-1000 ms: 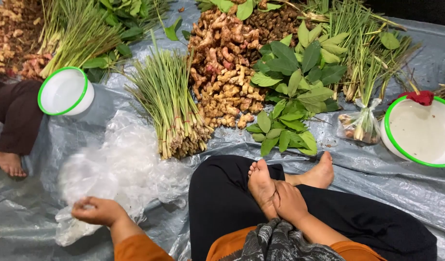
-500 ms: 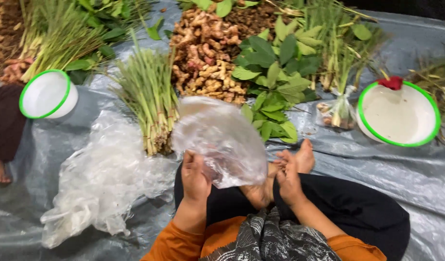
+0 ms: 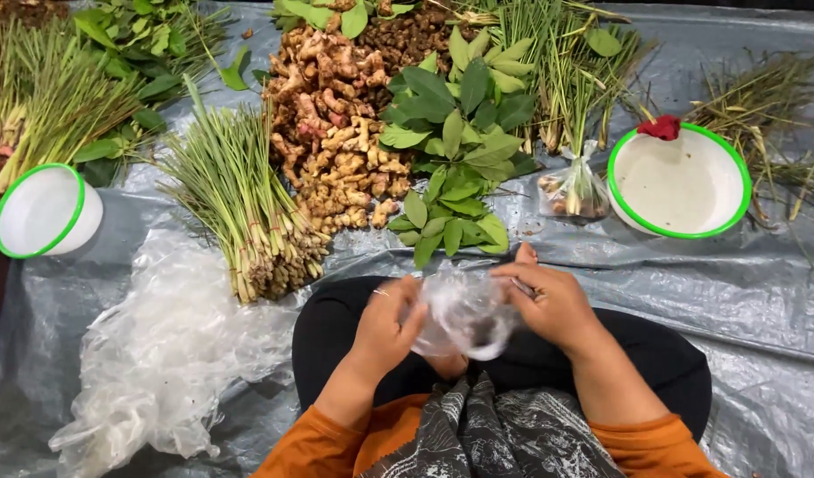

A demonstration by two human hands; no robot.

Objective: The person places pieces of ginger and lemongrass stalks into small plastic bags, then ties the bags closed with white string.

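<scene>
Item: thin clear plastic bag (image 3: 467, 315), crumpled, glossy, held over your lap between both hands. Your left hand (image 3: 385, 326) pinches one side, fingers curled; your right hand (image 3: 549, 304) pinches the other edge. Step, as judged: working the mouth apart; this calls for rubbing the film layers loose. Nearby: knobbly ginger roots (image 3: 336, 133), stiff lemongrass bundle (image 3: 239, 208).

Both forearms come in from the bottom edge, orange sleeves ending short of the wrists, converging over the lap. Left hand (image 3: 385, 326): fingers curled, thumb forward, pinching closed on the thin clear plastic bag (image 3: 464, 314). Right hand (image 3: 549, 301): knuckles up, fingers bent inward, gripping the same bag's opposite side. Hands near each other, not touching, level with the crossed legs. Wrists slightly flexed, elbows out of view.
</scene>
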